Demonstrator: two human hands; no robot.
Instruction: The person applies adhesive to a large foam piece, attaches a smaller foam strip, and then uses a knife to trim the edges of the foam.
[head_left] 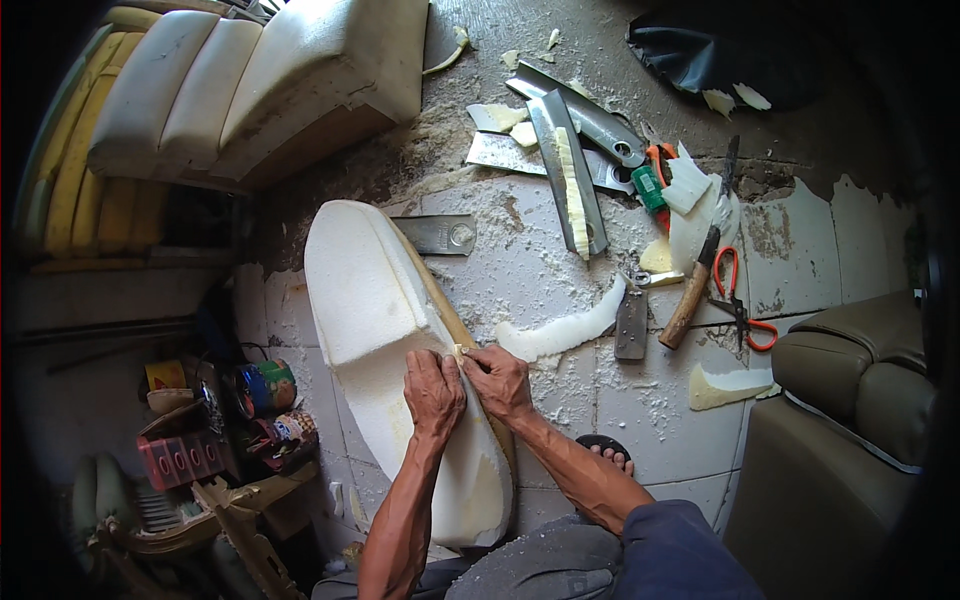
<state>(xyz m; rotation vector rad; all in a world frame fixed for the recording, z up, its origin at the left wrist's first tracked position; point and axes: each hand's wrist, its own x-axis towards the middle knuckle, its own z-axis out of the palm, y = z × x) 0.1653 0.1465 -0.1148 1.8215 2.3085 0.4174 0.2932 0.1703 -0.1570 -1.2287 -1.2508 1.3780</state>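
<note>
A long white foam seat pad (pixel 365 285) lies slantwise before me, with a raised step across its middle and a tan strip along its right edge. My left hand (pixel 435 390) rests on the pad just below the step, its fingers closed in a pinch. My right hand (pixel 500 383) meets it at the right edge, thumb and forefinger pinched together. Between the fingertips of both hands shows a small pale-yellow foam piece (pixel 459 353). Whether that piece is attached to the pad's edge I cannot tell.
Right of the pad lie a wooden-handled knife (pixel 692 300), orange-handled scissors (pixel 742 310), metal blades (pixel 567 175) and foam offcuts (pixel 570 325). A vinyl seat (pixel 320 80) stands at the upper left, an olive cushion (pixel 830 440) at the right. Cans (pixel 265 387) crowd the left.
</note>
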